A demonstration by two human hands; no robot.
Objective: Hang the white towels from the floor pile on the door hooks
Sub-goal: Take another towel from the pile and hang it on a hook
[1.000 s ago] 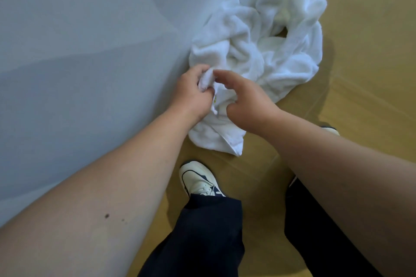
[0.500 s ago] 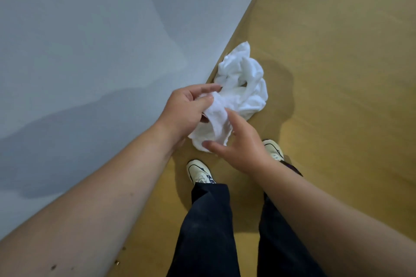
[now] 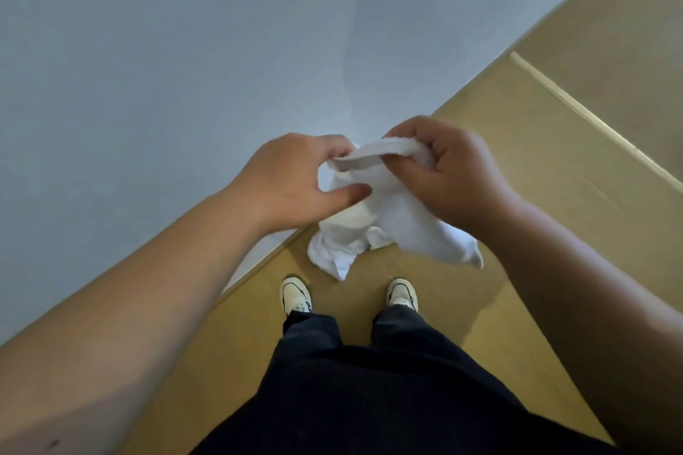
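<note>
Head view looks straight down at your two hands, which hold one white towel (image 3: 388, 210) between them. Your left hand (image 3: 292, 185) has its fingers curled onto the near end of the towel's hemmed edge (image 3: 373, 157), with the thumb stretched out against the cloth just below that edge. Your right hand (image 3: 454, 174) has its fingers wrapped round the other end of the same edge, so the hem runs as a short taut band from one hand to the other. From that band the rest of the towel hangs down in loose folds, one corner (image 3: 475, 259) drooping under your right wrist. Whether the bunched white cloth (image 3: 334, 251) lowest in the folds belongs to the held towel or lies on the floor (image 3: 554, 166) beneath it cannot be told. Below the towel, your two pale sneakers (image 3: 295, 295) stand on the tan floor, toes pointing toward it, with dark trousers (image 3: 369, 380) covering your legs. To the left of the towel and beyond it rises a plain grey-blue wall (image 3: 184, 48), whose base meets the floor right beside the hanging folds.
</note>
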